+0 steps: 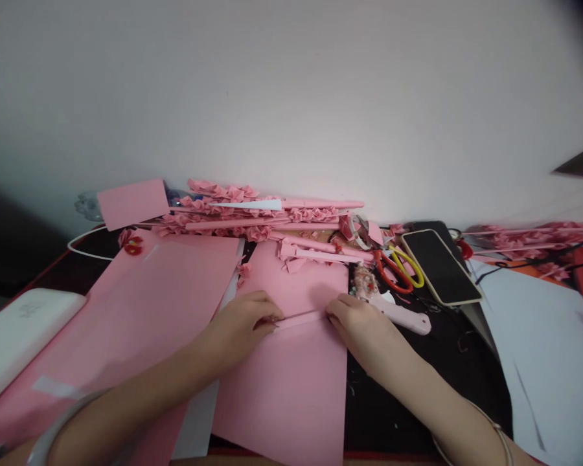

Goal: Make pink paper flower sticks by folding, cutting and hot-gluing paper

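A narrow folded pink paper strip (301, 319) runs between my two hands, above a large pink paper sheet (291, 388). My left hand (252, 315) pinches the strip's left end between thumb and fingers. At the opposite end, my right hand (352, 317) has its fingers closed on the strip, its fingertips partly hidden. Just right of that hand lies a glue gun (401, 314) with a pale pink handle. Red and yellow-handled scissors (393, 272) rest beyond it.
Pink folded-paper flowers and stems (252, 220) are piled along the wall. A phone (442, 266) and white sheets (548, 349) lie at the right. On the left are more pink sheets (165, 291) and a long white case (24, 336).
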